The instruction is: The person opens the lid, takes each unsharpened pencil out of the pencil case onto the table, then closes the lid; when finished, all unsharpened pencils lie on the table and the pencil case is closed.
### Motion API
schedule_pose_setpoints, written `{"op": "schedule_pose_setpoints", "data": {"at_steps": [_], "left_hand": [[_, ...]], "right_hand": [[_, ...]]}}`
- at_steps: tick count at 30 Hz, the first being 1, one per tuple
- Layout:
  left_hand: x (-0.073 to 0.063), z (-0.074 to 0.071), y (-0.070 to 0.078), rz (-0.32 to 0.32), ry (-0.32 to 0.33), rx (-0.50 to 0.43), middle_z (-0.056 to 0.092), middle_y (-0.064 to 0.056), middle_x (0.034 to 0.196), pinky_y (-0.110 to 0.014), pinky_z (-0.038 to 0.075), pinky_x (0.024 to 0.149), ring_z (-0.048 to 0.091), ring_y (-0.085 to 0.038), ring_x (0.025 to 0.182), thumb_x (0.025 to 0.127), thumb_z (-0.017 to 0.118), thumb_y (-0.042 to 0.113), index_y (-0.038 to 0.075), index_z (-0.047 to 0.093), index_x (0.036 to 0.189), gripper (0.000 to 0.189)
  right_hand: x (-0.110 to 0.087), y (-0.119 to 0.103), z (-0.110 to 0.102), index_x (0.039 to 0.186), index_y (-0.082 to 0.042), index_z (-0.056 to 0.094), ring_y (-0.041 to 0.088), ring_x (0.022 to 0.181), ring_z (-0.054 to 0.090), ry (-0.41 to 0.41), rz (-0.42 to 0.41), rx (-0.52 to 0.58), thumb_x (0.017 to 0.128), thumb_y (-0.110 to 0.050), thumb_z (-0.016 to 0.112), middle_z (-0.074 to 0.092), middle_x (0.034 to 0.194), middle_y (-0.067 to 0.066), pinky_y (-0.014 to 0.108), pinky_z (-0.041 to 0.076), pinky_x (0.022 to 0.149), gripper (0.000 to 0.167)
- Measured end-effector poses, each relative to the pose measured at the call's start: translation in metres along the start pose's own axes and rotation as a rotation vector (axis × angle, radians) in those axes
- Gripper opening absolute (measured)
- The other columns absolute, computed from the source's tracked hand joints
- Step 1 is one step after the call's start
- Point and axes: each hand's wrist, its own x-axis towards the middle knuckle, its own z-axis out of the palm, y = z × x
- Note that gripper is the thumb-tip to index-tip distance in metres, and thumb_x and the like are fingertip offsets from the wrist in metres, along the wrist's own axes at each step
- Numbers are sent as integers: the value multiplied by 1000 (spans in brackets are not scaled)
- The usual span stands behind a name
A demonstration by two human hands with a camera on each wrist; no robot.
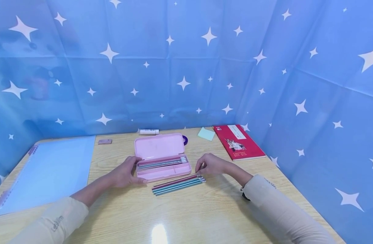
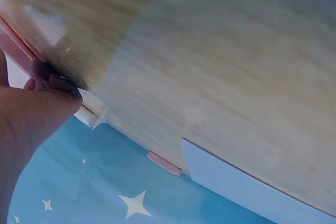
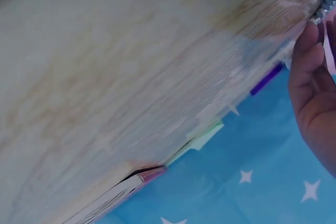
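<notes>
An open pink pencil case (image 1: 159, 146) lies on the table with its lid tipped back. Several pencils (image 1: 162, 164) lie in its rear compartment. My left hand (image 1: 125, 173) grips the case's left end, thumb at the front corner and fingers near the hinge; in the left wrist view the fingers (image 2: 58, 83) curl at the pink edge. In front of the case lies a loose row of red and teal pencils (image 1: 177, 186). At their right ends my right hand (image 1: 211, 164) pinches a pencil with thumb and forefinger; in the right wrist view the fingertips (image 3: 314, 38) meet the pencil ends.
A large pale blue sheet (image 1: 55, 169) covers the table's left side. Behind it to the right lies a small pink eraser (image 1: 105, 141). A white tube (image 1: 148, 131) and a purple round item (image 1: 185, 140) sit behind the case. Sticky notes (image 1: 206, 134) and a red book (image 1: 238, 142) lie back right.
</notes>
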Motion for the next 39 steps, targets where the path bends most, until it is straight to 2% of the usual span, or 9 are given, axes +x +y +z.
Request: {"op": "schedule_pose_setpoints", "data": {"at_steps": [14,22,27,39], "left_hand": [[-1,0,0,-2,1,-3,42,-19,137,-55,25,117,38,-39,136,77,82,51,-3,34,145,99],[-1,2,-2,4,1,-9,42,-19,138,-54,24,117,36,-41,137,77,82,51,-3,34,145,99],[-1,2,-2,8,4,-10,43,-19,136,-54,24,117,37,-41,137,77,82,50,-4,35,144,98],[-2,2,-1,12,10,-9,42,-20,138,-55,24,117,37,-40,136,75,82,52,-3,35,145,100]], "right_hand": [[0,-6,-5,96,-13,76,11,87,64,-56,24,23,90,-10,72,72,92,-7,29,54,82,8],[9,-19,-15,100,-11,76,16,91,66,5,-25,-3,91,-11,72,72,96,-7,26,56,80,10],[17,-26,-15,103,-6,75,20,92,67,14,-56,3,91,-9,71,73,97,-3,25,56,79,13],[41,-38,-5,101,-3,75,18,91,64,52,-45,-17,91,-6,69,71,98,-1,26,56,80,12]]}}
